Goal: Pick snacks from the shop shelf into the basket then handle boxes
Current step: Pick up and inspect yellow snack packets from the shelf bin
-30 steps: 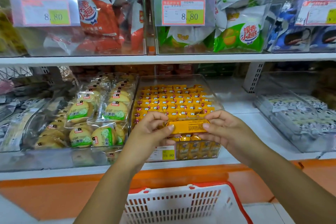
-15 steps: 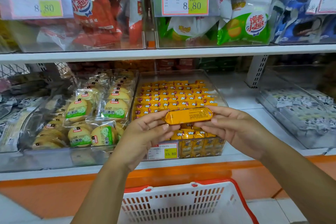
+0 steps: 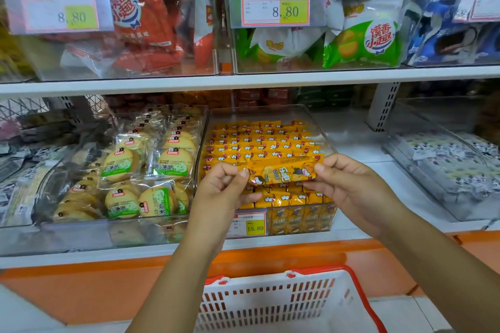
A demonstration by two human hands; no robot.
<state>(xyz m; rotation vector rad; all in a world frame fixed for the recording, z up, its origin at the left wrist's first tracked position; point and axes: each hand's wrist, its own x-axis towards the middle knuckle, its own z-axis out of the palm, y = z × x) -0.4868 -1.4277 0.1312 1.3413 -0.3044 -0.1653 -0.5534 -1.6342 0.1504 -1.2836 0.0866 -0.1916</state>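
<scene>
At centre frame, our left hand [image 3: 221, 192] and right hand [image 3: 351, 186] pinch the long yellow foil snack packet [image 3: 284, 170] by its ends; we should lower it level into the white plastic basket with red rim [image 3: 270, 303], bottom of frame.

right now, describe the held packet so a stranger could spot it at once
On the lower shelf, find the middle clear bin of yellow packets. Over its front, the left hand and right hand pinch one packet by its ends. It alone is lifted, lying crosswise.

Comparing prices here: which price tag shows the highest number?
The lower-shelf tag on the yellow-snack bin: 15.80; both readable upper tags say 8.80.
</scene>
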